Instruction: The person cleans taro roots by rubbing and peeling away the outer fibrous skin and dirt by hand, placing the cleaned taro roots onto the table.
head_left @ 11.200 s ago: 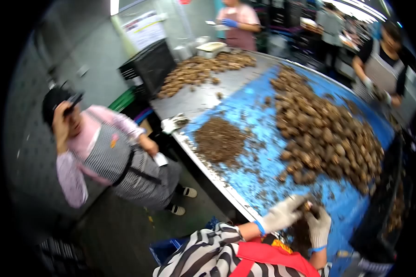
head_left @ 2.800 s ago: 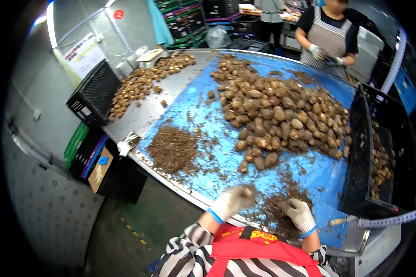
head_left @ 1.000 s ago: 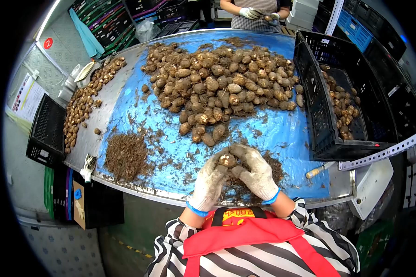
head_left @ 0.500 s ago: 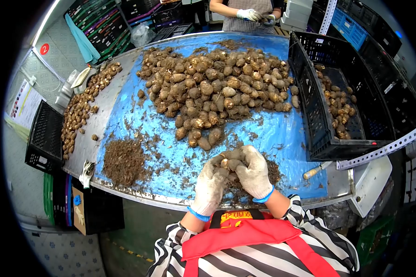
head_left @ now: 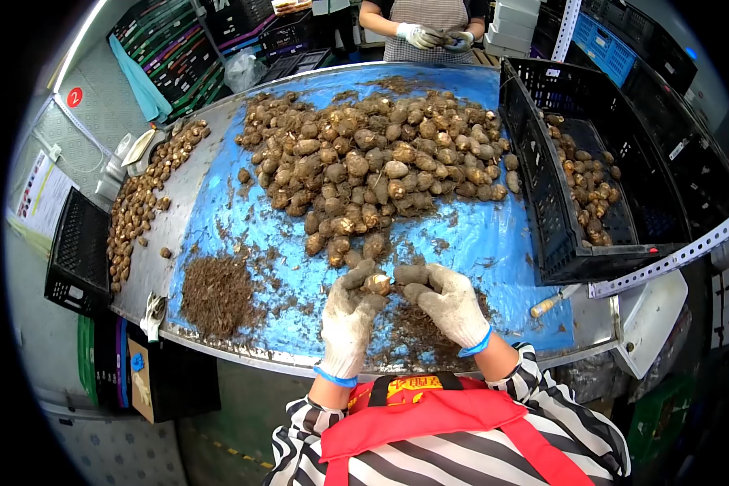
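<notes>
My left hand (head_left: 350, 315), in a soiled white glove with a blue band at the wrist, grips a small brown taro (head_left: 377, 283) whose pale end faces right. My right hand (head_left: 447, 306), gloved the same way, is just right of that taro, apart from it. Its thumb and forefinger are drawn together; whether anything is pinched between them I cannot make out. Just beyond both hands rises a big heap of hairy taros (head_left: 356, 162) on a blue sheet (head_left: 494, 243). Brown root trimmings (head_left: 425, 336) lie beneath my hands.
At right stands a black crate (head_left: 555, 219) with taros inside, near a wooden-handled tool (head_left: 547, 304). Another pile of trimmings (head_left: 216, 296) and cleaner taros (head_left: 134, 211) lie left. A glove (head_left: 152, 314) rests on the edge. Across the table a gloved person (head_left: 424, 35) works.
My hands have come apart. The taro stays with my left hand, which moved slightly left; my right hand has drawn off it. The view has shifted slightly.
</notes>
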A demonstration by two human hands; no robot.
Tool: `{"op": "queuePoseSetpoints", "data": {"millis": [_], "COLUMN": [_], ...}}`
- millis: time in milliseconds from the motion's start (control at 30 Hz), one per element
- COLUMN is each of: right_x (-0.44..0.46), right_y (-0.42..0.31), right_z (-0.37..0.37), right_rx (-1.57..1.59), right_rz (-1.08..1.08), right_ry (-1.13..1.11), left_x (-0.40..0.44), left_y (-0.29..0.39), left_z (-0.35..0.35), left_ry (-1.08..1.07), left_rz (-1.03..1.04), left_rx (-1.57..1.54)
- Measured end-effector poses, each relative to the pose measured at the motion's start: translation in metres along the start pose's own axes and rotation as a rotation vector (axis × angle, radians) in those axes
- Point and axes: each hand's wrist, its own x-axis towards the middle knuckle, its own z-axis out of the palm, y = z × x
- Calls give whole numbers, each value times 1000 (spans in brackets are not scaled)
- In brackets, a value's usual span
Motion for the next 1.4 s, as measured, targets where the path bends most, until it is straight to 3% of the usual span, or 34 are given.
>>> {"op": "queuePoseSetpoints", "data": {"millis": [100,133,167,267,300,333,433,500,533,567,633,700,733,767,833,900,967,1100,1267,1367,1400], "right_x": [2,1,2,6,5,3,1,-5,-10,-11,-13,-4,-2,-1,0,-3,-1,-6,-7,-8,-5], "right_y": [-4,-6,-5,24,28,31,44,30,4,13,0,36,46,40,24,16,25,-2,-16,-11,-4], "right_z": [2,6,7,7,9,10,10,7,6,2,2,-2,-8,-11,-12,-4,-3,2,8,10,13], "right_rx": [-38,-75,-139,-48,172,320,351,-22,-134,6,-43,220,243,119,-352,-80,74,50,-22,-124,-141], "right_rz": [130,-5,72,75,186,243,230,108,157,278,229,205,130,97,30,-12,31,82,19,-184,-366], "right_ry": [-53,-7,-2,2,-2,6,-5,-147,-288,-400,-362,-187,-108,-85,-3,21,-62,-110,-78,25,102], "left_x": [-5,-7,-8,-3,-1,0,-1,-2,1,7,4,-8,-8,-11,-12,-8,2,-5,-9,-9,-9], "left_y": [2,-7,-12,-4,-3,-1,-7,-3,-19,-50,-44,-21,-4,18,33,32,0,6,11,8,6], "left_z": [3,0,-4,-11,-12,-13,-12,-11,-15,-23,-23,-20,-20,-18,-15,-17,-23,-14,-11,-11,-10], "left_ry": [33,-15,-45,-76,-93,-128,-133,-133,-111,-90,-70,-70,-56,-32,9,-18,-102,-147,-91,-62,-50], "left_rz": [-37,174,395,723,786,770,661,450,402,355,210,13,12,-1,-81,-67,-26,38,38,52,55], "left_rx": [144,289,447,749,820,869,946,934,820,705,435,120,312,432,357,349,-102,-261,-81,-1,7]}}
